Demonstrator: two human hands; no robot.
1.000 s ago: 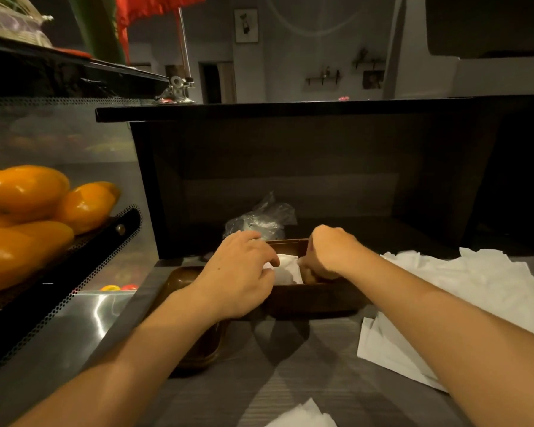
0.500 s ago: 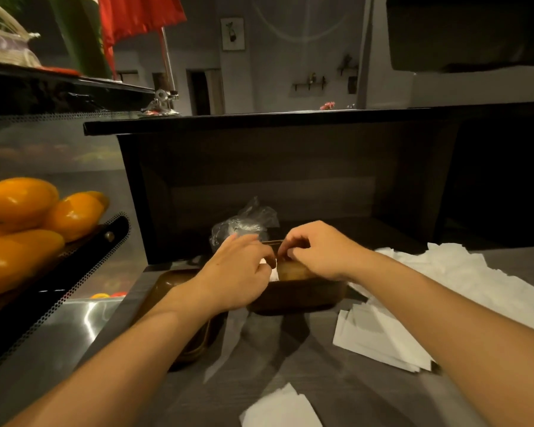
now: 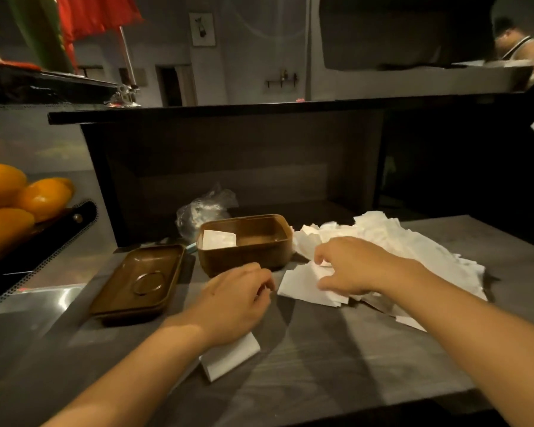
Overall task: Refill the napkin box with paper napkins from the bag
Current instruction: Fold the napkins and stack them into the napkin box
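The brown napkin box (image 3: 244, 257) stands open on the grey counter with a small stack of white napkins (image 3: 219, 240) at its left end. Its brown lid (image 3: 138, 283) lies upturned to the left. A clear plastic bag (image 3: 202, 211) sits behind the box. A loose heap of white napkins (image 3: 392, 245) spreads to the right of the box. My right hand (image 3: 349, 266) rests on the near edge of that heap, fingers curled over a few napkins. My left hand (image 3: 235, 300) hovers in front of the box with loosely curled fingers, holding nothing, above a folded napkin (image 3: 228, 355).
Orange fruits (image 3: 16, 201) sit in a display case at the left behind a perforated black rim. A dark raised counter wall (image 3: 228, 167) stands behind the box. Another person (image 3: 521, 47) works at the far right beyond the counter.
Both hands have come out of the box. My right hand moved right onto the napkin heap, my left hand drew back toward me. The view shifted left and up.
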